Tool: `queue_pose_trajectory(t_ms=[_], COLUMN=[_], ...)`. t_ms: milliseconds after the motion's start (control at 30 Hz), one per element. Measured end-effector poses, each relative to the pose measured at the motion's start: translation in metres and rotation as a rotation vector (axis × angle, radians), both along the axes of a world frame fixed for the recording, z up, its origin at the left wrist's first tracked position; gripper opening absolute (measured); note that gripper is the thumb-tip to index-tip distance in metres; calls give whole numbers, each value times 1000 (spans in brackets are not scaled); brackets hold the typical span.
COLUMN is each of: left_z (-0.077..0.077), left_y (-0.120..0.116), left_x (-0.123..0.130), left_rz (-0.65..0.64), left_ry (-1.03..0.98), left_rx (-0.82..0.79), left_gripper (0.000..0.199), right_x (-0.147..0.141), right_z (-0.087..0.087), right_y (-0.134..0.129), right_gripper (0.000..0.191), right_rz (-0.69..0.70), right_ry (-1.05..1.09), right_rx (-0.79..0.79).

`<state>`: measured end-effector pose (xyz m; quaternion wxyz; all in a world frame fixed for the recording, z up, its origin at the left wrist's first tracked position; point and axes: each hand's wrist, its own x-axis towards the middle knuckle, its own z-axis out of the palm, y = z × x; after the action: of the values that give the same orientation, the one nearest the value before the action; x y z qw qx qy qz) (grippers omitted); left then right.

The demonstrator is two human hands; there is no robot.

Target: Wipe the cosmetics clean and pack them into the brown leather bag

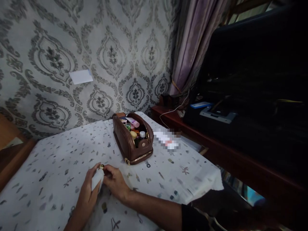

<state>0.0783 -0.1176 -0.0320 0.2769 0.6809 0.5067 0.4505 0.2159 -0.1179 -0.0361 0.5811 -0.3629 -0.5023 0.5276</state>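
My left hand (90, 186) is wrapped round a white cloth or tissue (97, 180) low in the view, over the patterned cloth. At its top, between the fingertips of both hands, shows a small gold-coloured item (101, 166), too small to name. My right hand (115, 182) pinches at that item from the right side, its fingers closed. Beyond the hands stands an open brown bag (122, 136) with a gold zip. Inside it are a pink tube (133, 122), a white-capped bottle (142, 134) and several other small containers.
A white patterned cloth (79, 150) covers the table. Right of the bag lies a blurred white item (166, 140). A dark red wooden edge (211, 141) and a large black object (252, 80) stand at the right. Patterned wallpaper and a purple curtain (194, 38) are behind.
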Motion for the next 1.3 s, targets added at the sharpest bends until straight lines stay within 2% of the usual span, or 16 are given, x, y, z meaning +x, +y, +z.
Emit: queue_pose_trajectory(t_ms=[133, 233, 367, 500, 600, 667, 733, 833, 933, 1000, 1067, 1133, 1300], left_z=[3, 6, 9, 19, 27, 29, 29, 27, 27, 27, 27, 26, 23], left_y=[-2, -5, -6, -7, -9, -11, -12, -11, -9, -9, -8, -8, -8], left_x=[1, 0, -1, 1, 4, 4, 3, 0, -2, -1, 1, 2, 1], left_rz=[14, 35, 86, 184, 242, 273, 285, 257, 203, 167, 141, 130, 59], left_ry=[21, -14, -82, -167, -196, -200, -202, -167, -100, -71, -46, -16, 46], left_rx=[-42, -121, -186, -204, -215, -218, -214, -165, -105, -101, -99, -90, -69], left_gripper=[50, 52, 58, 71, 75, 76, 74, 67, 60, 58, 58, 60, 56], right_x=[5, 6, 8, 12, 19, 30, 50, 91, 133, 152, 162, 165, 164], right_z=[3, 4, 7, 14, 25, 35, 51, 87, 125, 142, 148, 147, 137], right_y=[-4, -6, -6, -10, -16, -19, -17, 0, 29, 50, 66, 78, 85], right_gripper=[33, 27, 21, 14, 23, 28, 32, 31, 23, 18, 16, 17, 23], right_rz=[-12, -2, 15, 61, 167, 188, 95, -156, -430, -515, -537, -549, -559], right_ry=[-286, -350, -331, -241, -82, -36, -91, -286, -676, -988, -1257, -1418, -1441], right_rx=[142, 147, 83, 88, 63, 68, 130, 247, 306, 272, 243, 219, 237])
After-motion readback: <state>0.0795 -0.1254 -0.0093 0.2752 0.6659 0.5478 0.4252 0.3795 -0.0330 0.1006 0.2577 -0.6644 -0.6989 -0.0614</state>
